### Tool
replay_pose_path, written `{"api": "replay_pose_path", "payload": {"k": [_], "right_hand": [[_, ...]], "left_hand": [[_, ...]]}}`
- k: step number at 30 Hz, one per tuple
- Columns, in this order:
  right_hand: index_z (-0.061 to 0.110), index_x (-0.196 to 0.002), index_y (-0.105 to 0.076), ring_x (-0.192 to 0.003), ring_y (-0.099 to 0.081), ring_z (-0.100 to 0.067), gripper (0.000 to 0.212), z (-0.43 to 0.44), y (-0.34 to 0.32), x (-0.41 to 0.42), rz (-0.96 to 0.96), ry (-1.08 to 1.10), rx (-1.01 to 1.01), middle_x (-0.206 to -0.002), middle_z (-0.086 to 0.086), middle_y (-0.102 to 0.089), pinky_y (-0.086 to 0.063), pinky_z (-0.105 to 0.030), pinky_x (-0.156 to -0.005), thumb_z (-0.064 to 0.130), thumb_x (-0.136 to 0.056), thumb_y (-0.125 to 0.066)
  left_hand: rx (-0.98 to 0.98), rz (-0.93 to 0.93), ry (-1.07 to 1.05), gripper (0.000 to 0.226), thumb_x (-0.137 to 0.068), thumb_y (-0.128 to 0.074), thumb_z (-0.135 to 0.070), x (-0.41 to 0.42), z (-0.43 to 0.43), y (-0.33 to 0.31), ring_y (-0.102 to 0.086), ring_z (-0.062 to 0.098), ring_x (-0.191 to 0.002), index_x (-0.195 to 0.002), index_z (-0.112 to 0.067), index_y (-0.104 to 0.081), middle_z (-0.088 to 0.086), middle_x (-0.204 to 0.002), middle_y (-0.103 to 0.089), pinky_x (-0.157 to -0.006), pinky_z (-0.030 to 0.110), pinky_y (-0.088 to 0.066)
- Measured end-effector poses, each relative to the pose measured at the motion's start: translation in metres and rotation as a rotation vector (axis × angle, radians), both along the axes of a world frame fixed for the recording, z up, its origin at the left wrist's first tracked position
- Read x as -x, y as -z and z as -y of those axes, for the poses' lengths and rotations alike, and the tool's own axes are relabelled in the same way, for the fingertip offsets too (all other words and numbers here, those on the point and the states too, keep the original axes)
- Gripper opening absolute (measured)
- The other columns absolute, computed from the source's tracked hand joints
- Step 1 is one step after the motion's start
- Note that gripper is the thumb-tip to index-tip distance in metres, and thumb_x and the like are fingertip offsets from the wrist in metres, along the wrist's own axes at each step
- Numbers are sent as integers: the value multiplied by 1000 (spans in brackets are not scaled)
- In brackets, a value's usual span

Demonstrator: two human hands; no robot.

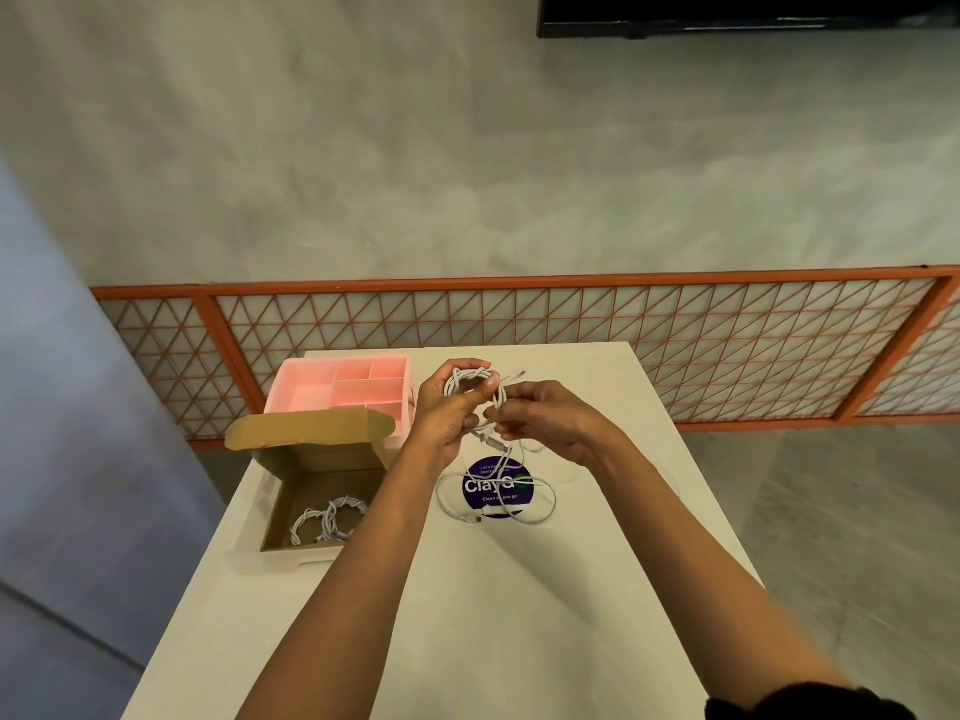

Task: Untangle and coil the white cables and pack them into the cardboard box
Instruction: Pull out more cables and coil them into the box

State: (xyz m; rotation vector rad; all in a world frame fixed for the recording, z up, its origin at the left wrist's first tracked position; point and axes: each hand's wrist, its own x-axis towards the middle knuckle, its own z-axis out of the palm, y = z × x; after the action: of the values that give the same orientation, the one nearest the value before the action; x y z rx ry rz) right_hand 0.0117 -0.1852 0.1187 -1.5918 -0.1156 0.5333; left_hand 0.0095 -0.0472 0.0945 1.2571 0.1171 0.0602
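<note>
The left hand (447,407) is closed around a small coil of white cable (467,381), thumb pressed across the front of the loops and fingers curled behind. The right hand (540,418), just beside it and nearly touching, pinches a strand of the same cable between thumb and fingertips at the coil's lower edge. Both hands are raised above the white table (519,589).

From the right hand's grip the loose cable (498,506) hangs down and sprawls in open loops on the table just below the hands, lying over a round purple sticker (496,488) (its plug end rests near the sticker's lower left edge).

Below and to the left of the left hand sits the open cardboard box (311,491), lid flap standing up at the back, with two coiled white cables (327,519) lying inside on its floor. Directly left of the left hand, behind the box, is a pink divided tray (343,392)
</note>
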Motion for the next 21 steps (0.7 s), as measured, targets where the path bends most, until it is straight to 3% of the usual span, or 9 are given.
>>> {"api": "replay_pose_path", "payload": {"k": [4,9,11,14,16,21], "right_hand": [[-6,-97,-66,-65,-60,-14,17,-5,-10,-2,105,-4,336,-78,-13,-65,-50,-18,-59,2,-83,-62],[4,-101,-70,-70,-54,-10,18,-1,-28,1,114,-148,525,-85,-6,-66,-42,-18,-60,6,-85,-61],[12,-102,-72,-72,-47,-8,21,1,-34,4,152,-201,537,-80,1,-61,-36,-20,-64,6,-88,-57],[11,-108,-70,-81,-52,-7,25,3,-36,8,200,-215,477,-83,-1,-60,-36,-22,-79,4,-91,-53],[9,-107,-69,-83,-54,-6,25,4,-37,12,230,-237,432,-84,-1,-60,-37,-21,-79,2,-92,-51],[13,-99,-66,-78,-53,-2,19,16,-41,17,309,-343,363,-82,0,-57,-40,-9,-69,2,-95,-50]], "left_hand": [[-48,36,-61,19,-83,-68,0,-1,4,2,-55,9,-66,-88,-16,-60,2,-87,-62,-36,13,-29],[-112,78,-158,20,-82,-71,-6,-8,-5,12,-57,12,-83,-86,-23,-61,-2,-92,-64,-44,16,-35],[-174,122,-178,18,-81,-72,-6,-8,-9,16,-59,11,-86,-88,-20,-62,-1,-95,-65,-52,20,-40],[-278,208,-195,20,-80,-71,-2,-9,-16,22,-61,11,-88,-88,-18,-62,-3,-93,-65,-72,25,-48],[-382,250,-201,22,-80,-70,3,-10,-18,25,-59,9,-87,-86,-16,-61,-5,-90,-63,-81,25,-49],[-521,275,-252,21,-80,-69,3,-12,-23,29,-56,11,-88,-89,-13,-58,-7,-88,-60,-74,17,-50]]}}
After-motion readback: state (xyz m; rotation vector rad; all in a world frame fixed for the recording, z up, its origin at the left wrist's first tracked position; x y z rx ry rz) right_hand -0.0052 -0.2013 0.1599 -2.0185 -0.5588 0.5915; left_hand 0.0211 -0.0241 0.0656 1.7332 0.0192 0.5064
